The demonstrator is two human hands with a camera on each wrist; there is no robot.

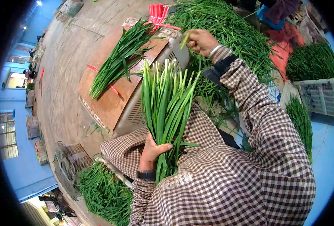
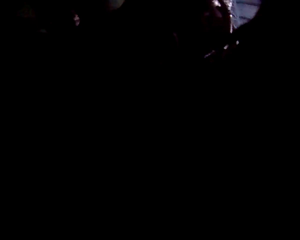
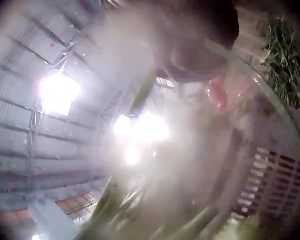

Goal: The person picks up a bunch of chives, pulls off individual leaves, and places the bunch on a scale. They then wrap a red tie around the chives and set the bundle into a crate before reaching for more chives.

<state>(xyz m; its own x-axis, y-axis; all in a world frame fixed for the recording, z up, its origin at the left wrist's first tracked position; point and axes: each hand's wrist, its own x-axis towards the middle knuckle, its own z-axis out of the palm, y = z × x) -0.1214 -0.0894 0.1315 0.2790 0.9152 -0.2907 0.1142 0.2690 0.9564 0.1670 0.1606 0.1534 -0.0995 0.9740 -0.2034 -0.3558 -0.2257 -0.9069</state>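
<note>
My left hand (image 1: pixel 152 150) grips a thick bunch of long green chive leaves (image 1: pixel 166 101) upright against my checked shirt. My right hand (image 1: pixel 201 40) is raised beyond the bunch and pinches a single green stalk (image 1: pixel 185 39) between its fingertips. A second bunch of chives (image 1: pixel 118 58) lies on a brown board (image 1: pixel 110 101) laid over an upturned grey plastic crate (image 1: pixel 174 52). The left wrist view is almost black. The right wrist view is blurred; it shows a green stalk (image 3: pixel 142 92) against roof lights and the crate's grid (image 3: pixel 275 180).
A big heap of loose chives (image 1: pixel 234 34) lies behind the crate. Red tying strips (image 1: pixel 157 15) sit at the crate's far end. A white crate of chives (image 1: pixel 317 90) stands at right, another pile (image 1: pixel 103 194) and a basket (image 1: pixel 67 165) at lower left.
</note>
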